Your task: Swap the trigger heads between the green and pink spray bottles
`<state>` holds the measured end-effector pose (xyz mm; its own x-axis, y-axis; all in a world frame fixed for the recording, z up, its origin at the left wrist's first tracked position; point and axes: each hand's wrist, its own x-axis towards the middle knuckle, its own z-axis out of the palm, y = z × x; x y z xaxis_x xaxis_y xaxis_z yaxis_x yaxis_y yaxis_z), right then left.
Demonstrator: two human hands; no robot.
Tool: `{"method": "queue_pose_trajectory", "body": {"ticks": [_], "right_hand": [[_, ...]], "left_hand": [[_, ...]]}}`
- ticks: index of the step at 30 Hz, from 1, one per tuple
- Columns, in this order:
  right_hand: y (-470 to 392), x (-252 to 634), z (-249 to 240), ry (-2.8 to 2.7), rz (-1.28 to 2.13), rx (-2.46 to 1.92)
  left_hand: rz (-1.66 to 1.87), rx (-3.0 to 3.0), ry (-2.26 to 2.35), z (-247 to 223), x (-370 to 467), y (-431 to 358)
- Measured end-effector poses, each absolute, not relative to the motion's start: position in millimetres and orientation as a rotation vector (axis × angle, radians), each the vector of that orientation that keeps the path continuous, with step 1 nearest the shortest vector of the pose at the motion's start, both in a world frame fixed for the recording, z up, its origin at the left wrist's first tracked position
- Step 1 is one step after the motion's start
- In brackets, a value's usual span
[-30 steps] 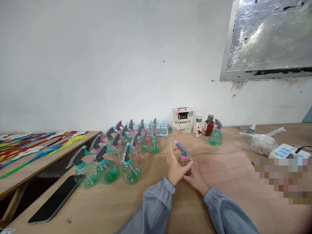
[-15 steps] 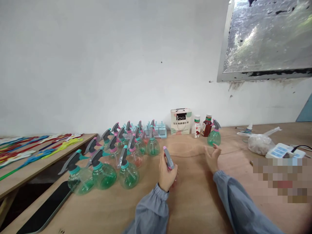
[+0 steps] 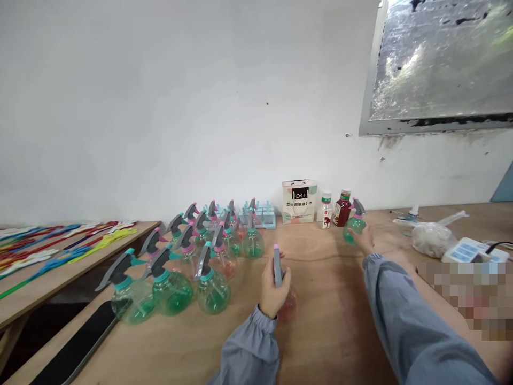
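Observation:
My left hand (image 3: 273, 289) is closed around the neck of a pink spray bottle (image 3: 287, 309), its grey and pink trigger head sticking up between thumb and fingers. The hand covers much of this bottle. Farther off to the right, my right hand (image 3: 364, 238) has its fingers around the round body of a green spray bottle (image 3: 354, 226) with a grey and pink head. To the left of my left hand stand several other spray bottles, green and pink; the closest is a green spray bottle (image 3: 214, 293) with a turquoise collar.
Along the wall are blue racks (image 3: 262, 215), a paper bag (image 3: 298, 200), a white bottle (image 3: 326, 211) and a brown bottle (image 3: 342, 207). A plastic bag (image 3: 432, 239) and a power strip (image 3: 473, 251) lie at right. Colourful gloves (image 3: 72, 256) cover the left table; a black phone-like slab (image 3: 78, 342) lies front left.
My right hand has reached forward and taken hold of the green spray bottle at the back right. My left hand keeps its grip, and the pink bottle's head has turned more upright.

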<state>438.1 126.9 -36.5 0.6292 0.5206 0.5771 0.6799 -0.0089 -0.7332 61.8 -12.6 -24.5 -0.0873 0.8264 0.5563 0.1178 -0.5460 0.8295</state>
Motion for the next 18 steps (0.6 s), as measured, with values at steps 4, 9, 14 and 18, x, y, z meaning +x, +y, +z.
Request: {"method": "queue_pose_trajectory", "body": {"ticks": [4,9,14,18], "right_hand": [[108,414,-50,-1.022,-0.095,-1.663],[50,363,-79,-1.247,-0.117,-1.407],[1,314,-97,-1.382,-0.098,-1.314],[-10,295,-96,-1.390,-0.044,-1.319]], "left_hand": [[1.646,1.651,1.005,-18,57,-12],[1.465,1.622,0.894,2,36,-10],[1.497,1.461,0.792,13,19,-9],[1.484,1.480,0.824,13,22,-14]]}}
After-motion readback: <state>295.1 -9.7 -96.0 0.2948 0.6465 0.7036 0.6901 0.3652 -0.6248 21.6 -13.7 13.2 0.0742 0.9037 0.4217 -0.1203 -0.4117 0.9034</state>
